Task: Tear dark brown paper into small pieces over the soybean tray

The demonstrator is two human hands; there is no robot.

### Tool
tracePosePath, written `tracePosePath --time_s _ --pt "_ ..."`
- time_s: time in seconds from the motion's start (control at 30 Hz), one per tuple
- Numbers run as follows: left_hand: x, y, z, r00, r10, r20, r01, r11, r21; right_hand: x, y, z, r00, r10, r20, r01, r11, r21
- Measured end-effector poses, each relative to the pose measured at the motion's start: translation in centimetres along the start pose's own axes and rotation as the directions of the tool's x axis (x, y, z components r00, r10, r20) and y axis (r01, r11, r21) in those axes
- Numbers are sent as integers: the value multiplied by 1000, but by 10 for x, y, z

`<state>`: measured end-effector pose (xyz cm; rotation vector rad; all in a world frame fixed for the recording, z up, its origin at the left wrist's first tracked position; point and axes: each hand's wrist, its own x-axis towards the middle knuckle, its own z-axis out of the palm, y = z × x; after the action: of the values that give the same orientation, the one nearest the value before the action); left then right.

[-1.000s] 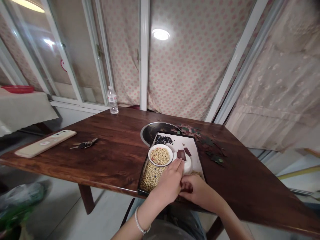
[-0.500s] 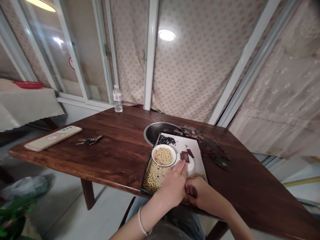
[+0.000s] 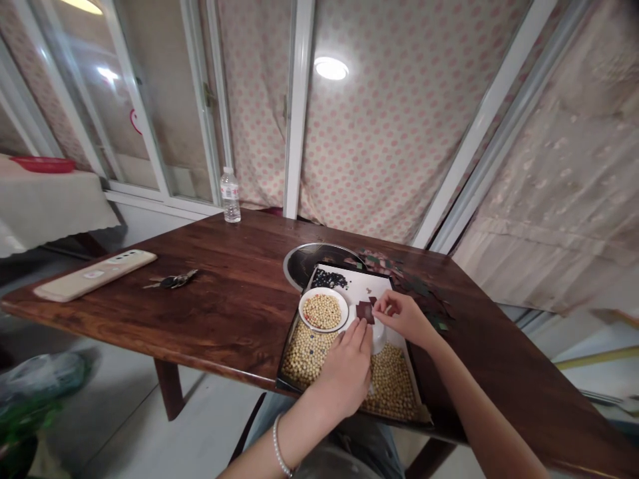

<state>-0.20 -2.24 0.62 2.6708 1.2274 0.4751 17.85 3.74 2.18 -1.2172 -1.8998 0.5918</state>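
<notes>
A shallow tray (image 3: 408, 399) of pale round beads sits at the table's near edge. Inside it are a white bowl (image 3: 344, 313) of beads and a rounded white object (image 3: 379, 338), partly covered by my hands. Dark brown flat pieces (image 3: 365, 312) lie on the rounded object. My left hand (image 3: 347, 366) rests over its near side with fingers stretched out, fingertips at the brown pieces. My right hand (image 3: 403, 318) is closed in a pinch at their right edge; whatever is between its fingertips is too small to make out.
Black beads (image 3: 329, 279) lie in the tray's far corner. Green and brown scraps (image 3: 424, 289) are scattered to the right. A round dark inset (image 3: 299, 261) is behind the tray. Keys (image 3: 172, 280), a long pale power strip (image 3: 94, 275) and a water bottle (image 3: 230, 196) stand farther left.
My right hand has moved up and away from the near-side beads to the brown pieces, uncovering those beads. My left hand stays almost in place. The view has shifted slightly.
</notes>
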Motion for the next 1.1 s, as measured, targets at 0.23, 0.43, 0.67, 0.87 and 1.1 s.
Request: tracePosePath --time_s 0.23,0.43,0.67,0.87,1.1 --pt "3 2 -3 1000 -12 -9 13 1000 28 4 19 11 998 -29 -64 24 996 -87" --pt "4 1 0 999 -3 -34 3 1000 15 2 19 12 995 -78 -66 69 989 -131" --pt "4 3 -2 1000 -10 -21 9 1000 -15 10 17 17 981 -75 -177 42 982 -183" --pt "4 2 0 1000 -6 -10 6 1000 -9 4 17 15 996 -45 -75 37 994 -104" --pt "5 1 0 1000 6 -27 -6 1000 -9 6 21 11 948 -85 -308 23 980 -200"
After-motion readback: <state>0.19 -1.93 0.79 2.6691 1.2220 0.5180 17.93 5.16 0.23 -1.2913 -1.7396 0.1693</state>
